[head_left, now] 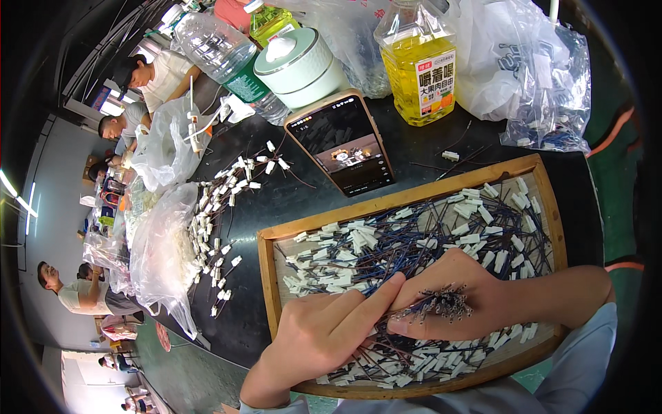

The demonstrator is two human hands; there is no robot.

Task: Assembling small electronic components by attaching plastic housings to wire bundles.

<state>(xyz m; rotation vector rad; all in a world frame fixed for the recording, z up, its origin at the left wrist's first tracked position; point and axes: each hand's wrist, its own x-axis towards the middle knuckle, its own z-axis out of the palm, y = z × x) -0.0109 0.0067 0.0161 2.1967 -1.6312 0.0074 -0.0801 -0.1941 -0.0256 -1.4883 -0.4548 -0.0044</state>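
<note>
My right hand (448, 293) is closed around a bundle of thin dark wires (445, 303), whose bare metal-tipped ends fan out above its thumb. Against it lies my left hand (324, 328), index finger stretched along the right hand's fingers, the others bent and pressed together. Its thumb and whatever it grips are hidden underneath. Both hands are over a wooden-framed tray (267, 290), full of dark blue and brown wires with small white plastic connectors (362, 238). Part of the pile is hidden under my hands and forearms.
A lit phone (341, 145) leans on a pale green lidded container (303, 69) behind the tray. Beside these stand a clear bottle (214, 52) and a yellow drink bottle (417, 65). More connector wires (207, 214) lie left, near plastic bags (162, 255). Other people (165, 76) sit further left.
</note>
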